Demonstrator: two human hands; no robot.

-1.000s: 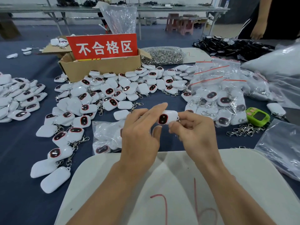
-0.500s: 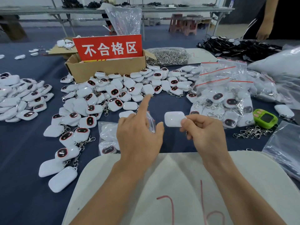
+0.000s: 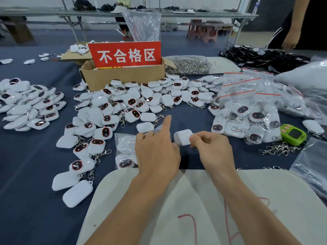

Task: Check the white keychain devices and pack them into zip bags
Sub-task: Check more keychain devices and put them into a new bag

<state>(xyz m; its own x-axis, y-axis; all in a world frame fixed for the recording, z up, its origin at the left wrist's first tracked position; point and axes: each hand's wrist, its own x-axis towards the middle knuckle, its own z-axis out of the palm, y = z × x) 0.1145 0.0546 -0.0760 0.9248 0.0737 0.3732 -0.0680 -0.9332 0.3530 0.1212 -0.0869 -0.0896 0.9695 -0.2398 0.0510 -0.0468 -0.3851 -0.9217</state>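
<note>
My right hand (image 3: pixel 211 149) pinches a white keychain device (image 3: pixel 183 137) with its plain back turned up, above the blue table. My left hand (image 3: pixel 156 147) is just left of it, index finger stretched forward, thumb near the device's edge. Under the left hand lies a zip bag (image 3: pixel 124 149) with white devices in it. A big heap of loose white devices (image 3: pixel 134 101) with dark oval faces spreads beyond my hands. Filled zip bags (image 3: pixel 247 110) with red strips are piled at the right.
A cardboard box (image 3: pixel 123 76) with a red sign stands behind the heap. More devices (image 3: pixel 26 103) lie at far left, metal clasps (image 3: pixel 279 149) and a green device (image 3: pixel 293 134) at right. A white board (image 3: pixel 194 209) lies under my forearms. Another person's hand (image 3: pixel 290 41) is at top right.
The device was turned from face up to back up in my right hand. My left hand let go of it and moved left, index finger pointing forward.
</note>
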